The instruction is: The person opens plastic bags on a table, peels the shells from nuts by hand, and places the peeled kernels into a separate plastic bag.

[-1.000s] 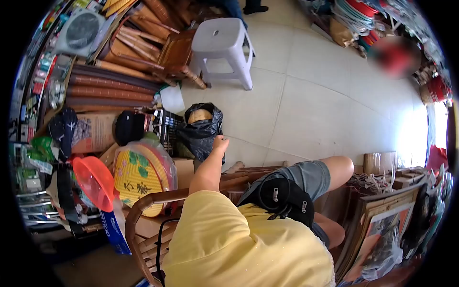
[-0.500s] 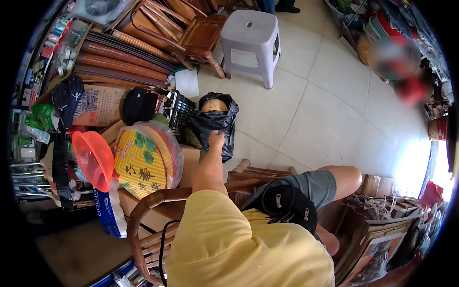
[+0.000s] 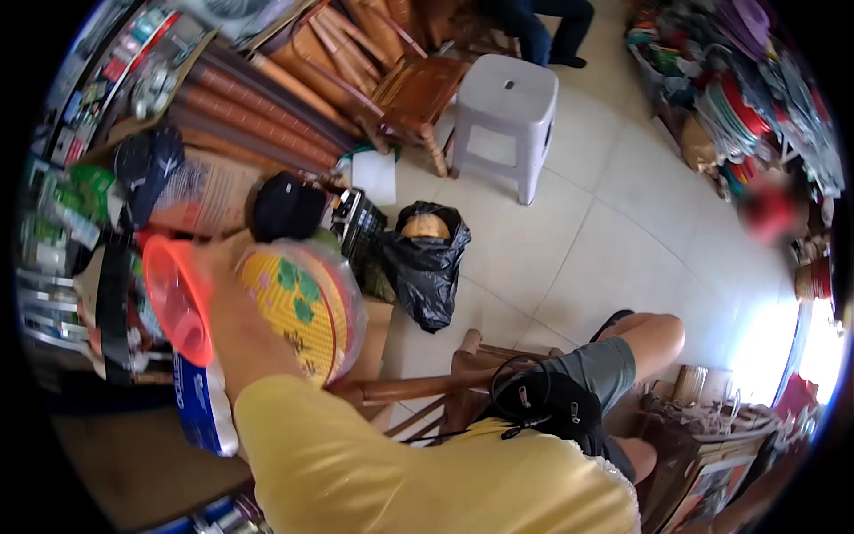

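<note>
My left hand [image 3: 213,267], smeared by motion, is at the right rim of an orange-red plastic basin [image 3: 178,298]; whether its fingers grip the rim cannot be made out. Just right of it lies a round yellow woven fan [image 3: 289,307] with green leaves, in clear plastic. A black plastic bag [image 3: 427,276] stands open on the floor, with a round tan object [image 3: 425,226] in its mouth. My right hand does not show. On my lap rests a black pouch [image 3: 547,400] with zips.
A grey plastic stool [image 3: 507,89] and a wooden chair [image 3: 414,93] stand ahead. A seated person's legs [image 3: 543,31] show behind them. Black caps [image 3: 289,206] and a carton [image 3: 209,191] are at the left. Stacked frames [image 3: 712,472] lean at the lower right.
My left hand has left the black bag and swung left to the basin. The bag stays on the floor. The view has shifted, and more of the seated person's legs shows.
</note>
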Demonstrator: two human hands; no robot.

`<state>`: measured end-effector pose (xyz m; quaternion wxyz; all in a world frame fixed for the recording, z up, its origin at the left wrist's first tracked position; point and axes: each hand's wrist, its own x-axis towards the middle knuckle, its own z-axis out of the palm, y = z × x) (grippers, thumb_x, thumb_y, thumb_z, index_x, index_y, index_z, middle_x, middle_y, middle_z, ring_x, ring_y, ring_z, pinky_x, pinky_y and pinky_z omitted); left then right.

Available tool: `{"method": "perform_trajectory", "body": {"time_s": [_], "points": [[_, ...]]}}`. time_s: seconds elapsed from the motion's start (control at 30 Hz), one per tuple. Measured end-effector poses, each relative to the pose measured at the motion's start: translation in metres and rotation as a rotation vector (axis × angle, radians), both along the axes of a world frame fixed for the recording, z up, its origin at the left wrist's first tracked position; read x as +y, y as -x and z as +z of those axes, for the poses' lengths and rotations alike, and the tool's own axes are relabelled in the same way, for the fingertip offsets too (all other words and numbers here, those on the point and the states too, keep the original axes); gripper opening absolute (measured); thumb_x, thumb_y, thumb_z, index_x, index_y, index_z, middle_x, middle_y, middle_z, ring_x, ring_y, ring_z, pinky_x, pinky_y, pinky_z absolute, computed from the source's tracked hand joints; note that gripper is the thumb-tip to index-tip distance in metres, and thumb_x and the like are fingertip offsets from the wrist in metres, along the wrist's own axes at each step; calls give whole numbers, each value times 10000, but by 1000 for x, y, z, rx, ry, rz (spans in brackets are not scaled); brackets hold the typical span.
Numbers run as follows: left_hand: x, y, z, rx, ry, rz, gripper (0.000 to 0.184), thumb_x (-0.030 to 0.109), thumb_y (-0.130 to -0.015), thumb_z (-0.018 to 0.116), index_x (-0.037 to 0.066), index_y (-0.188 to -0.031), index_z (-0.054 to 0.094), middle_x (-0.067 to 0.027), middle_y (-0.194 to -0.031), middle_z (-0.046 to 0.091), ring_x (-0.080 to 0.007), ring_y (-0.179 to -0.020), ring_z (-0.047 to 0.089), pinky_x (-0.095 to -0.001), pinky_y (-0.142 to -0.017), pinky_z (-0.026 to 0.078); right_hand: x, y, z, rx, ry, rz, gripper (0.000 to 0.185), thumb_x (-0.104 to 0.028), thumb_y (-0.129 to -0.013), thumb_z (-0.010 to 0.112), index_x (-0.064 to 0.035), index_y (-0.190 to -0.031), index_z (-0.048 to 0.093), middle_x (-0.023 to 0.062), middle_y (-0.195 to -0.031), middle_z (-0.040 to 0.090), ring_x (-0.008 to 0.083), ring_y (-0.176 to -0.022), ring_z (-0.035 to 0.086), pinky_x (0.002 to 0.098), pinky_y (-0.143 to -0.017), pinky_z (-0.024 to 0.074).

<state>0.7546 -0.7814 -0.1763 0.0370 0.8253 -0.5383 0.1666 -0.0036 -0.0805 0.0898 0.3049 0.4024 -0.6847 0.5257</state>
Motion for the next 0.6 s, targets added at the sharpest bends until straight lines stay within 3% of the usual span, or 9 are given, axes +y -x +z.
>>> {"method": "perform_trajectory", "body": {"time_s": [0.03,0.07,0.2,0.27,0.33,0.4,0.43,0.6], "points": [[3,-7,-6,8,-53,-4,408,327,-934,496,50,-1208,614,-211,-1202,634,-391,-1091,609,-464,-953,466,10,5,-1,185,-328,-221,334,-109,-986,489,101,-1238,548,214,-1205,605,317,-1052,635,377,-886,545],[3,-1,-20,35,-91,-36,408,326,-932,501,46,-1206,614,-213,-1197,634,-393,-1087,609,-466,-951,466,16,13,0,152,-395,-285,310,-100,-989,482,88,-1223,559,192,-1197,608,290,-1041,630,362,-888,536],[5,97,-99,207,-187,-341,408,320,-925,521,30,-1198,610,-221,-1180,634,-398,-1070,609,-471,-944,466,-3,12,-1,-110,-378,-339,243,-64,-1000,452,35,-1162,605,104,-1168,620,180,-999,611,301,-895,500],[21,166,-131,276,-243,-512,409,317,-922,531,21,-1194,609,-226,-1172,635,-401,-1062,609,-474,-940,466,-56,-10,-2,-285,-5,-138,196,-30,-947,508,19,-1100,621,77,-1114,629,152,-913,592,263,-823,483],[37,232,-154,314,-309,-662,410,314,-919,540,13,-1189,607,-230,-1163,635,-403,-1053,609,-477,-937,466,-106,-36,10,-226,-187,-198,179,-29,-906,557,58,-1022,662,96,-1036,663,184,-933,630,293,-805,511],[55,288,-166,325,-357,-780,412,311,-915,550,5,-1185,606,-234,-1155,635,-406,-1045,608,-480,-933,466,-119,-38,1,-361,-61,64,209,-3,-921,518,29,-1101,619,112,-1037,661,163,-883,627,281,-776,503],[62,312,-168,320,-374,-832,413,310,-914,555,1,-1183,605,-236,-1151,635,-407,-1041,608,-482,-931,466,-119,-41,-1,-442,-35,195,244,23,-937,534,37,-1169,609,121,-1088,670,185,-945,651,301,-867,525],[72,398,-162,241,-386,-987,418,302,-906,580,-19,-1173,601,-247,-1129,635,-414,-1020,608,-489,-922,466,-105,-35,-19,-432,-81,245,211,22,-913,592,6,-1114,655,89,-1081,674,132,-946,638,279,-854,521]]}}
